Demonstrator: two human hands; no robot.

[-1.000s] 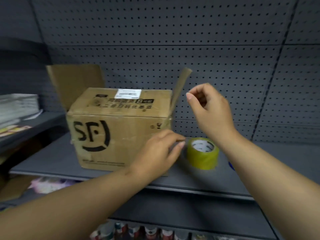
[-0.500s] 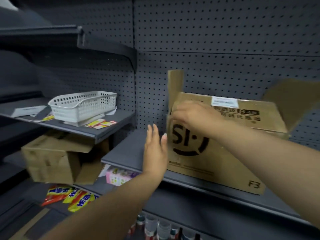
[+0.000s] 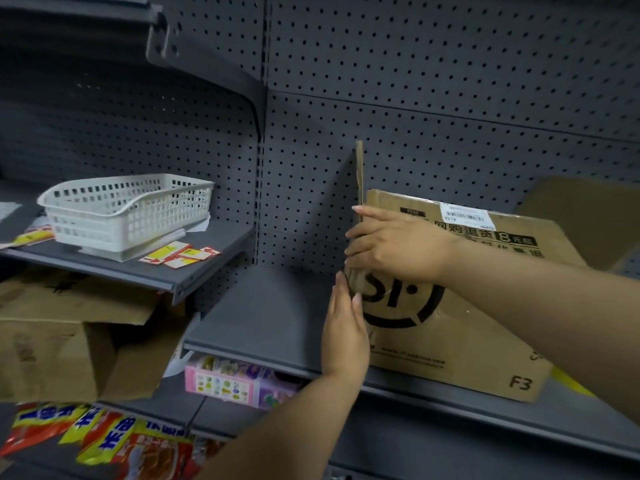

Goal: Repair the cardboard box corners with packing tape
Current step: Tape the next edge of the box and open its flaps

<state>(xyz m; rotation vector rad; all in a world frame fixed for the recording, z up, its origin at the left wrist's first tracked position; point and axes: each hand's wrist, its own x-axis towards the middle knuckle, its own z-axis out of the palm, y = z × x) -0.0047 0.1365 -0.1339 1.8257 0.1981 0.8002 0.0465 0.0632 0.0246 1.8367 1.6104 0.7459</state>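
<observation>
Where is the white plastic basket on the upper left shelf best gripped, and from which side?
Probably by the rim of the white basket, from its right-hand end. That end faces the open shelf space, and the long front rim dips in the middle, so a hand could hook fingers over the raised edge there. It sits upright, with nothing visibly against that end.

Cardboard box (image 3: pixel 450 327) on grey shelf (image 3: pixel 263 317)
</observation>
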